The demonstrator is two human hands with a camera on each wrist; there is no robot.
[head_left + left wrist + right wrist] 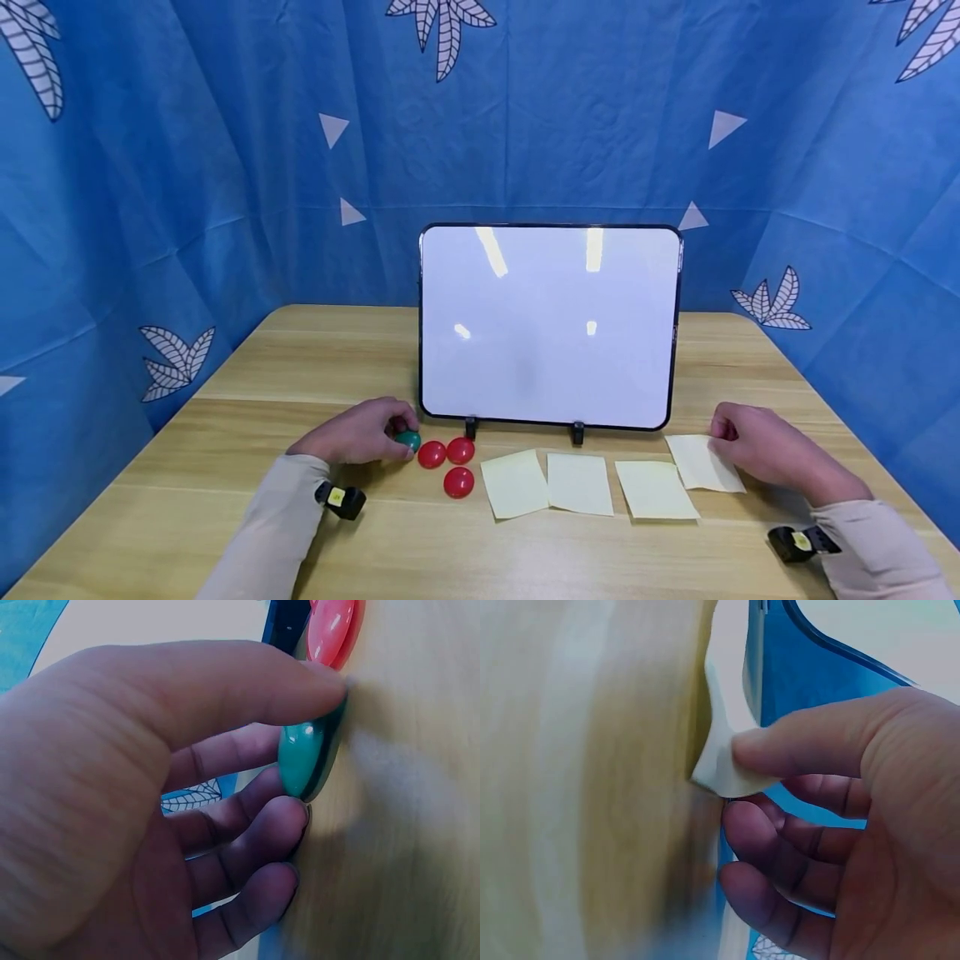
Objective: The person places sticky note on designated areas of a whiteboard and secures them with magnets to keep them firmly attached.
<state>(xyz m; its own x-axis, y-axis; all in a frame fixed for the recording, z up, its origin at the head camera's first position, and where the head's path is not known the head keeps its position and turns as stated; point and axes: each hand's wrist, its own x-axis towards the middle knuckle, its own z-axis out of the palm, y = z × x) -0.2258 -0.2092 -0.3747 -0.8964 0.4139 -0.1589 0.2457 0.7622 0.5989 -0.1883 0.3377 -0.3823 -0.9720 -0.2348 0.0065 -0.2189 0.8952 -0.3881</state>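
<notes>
My left hand (367, 432) pinches a round green magnet (408, 440) between thumb and fingers, low at the tabletop. In the left wrist view the green magnet (304, 759) is tilted, its dark underside edge showing. Just right of it lie three glossy red magnets (459, 482). On the far right, my right hand (772, 446) pinches a pale yellow sticky note (697, 463) by its right side. The right wrist view shows this note (724, 742) bending under the thumb, its corner close to the wood.
A whiteboard (547, 333) stands upright on black feet (577, 433) at the back of the wooden table (525, 558). Three more sticky notes (580, 483) lie in a row in front of it. Blue curtains (585, 125) hang behind and at both sides.
</notes>
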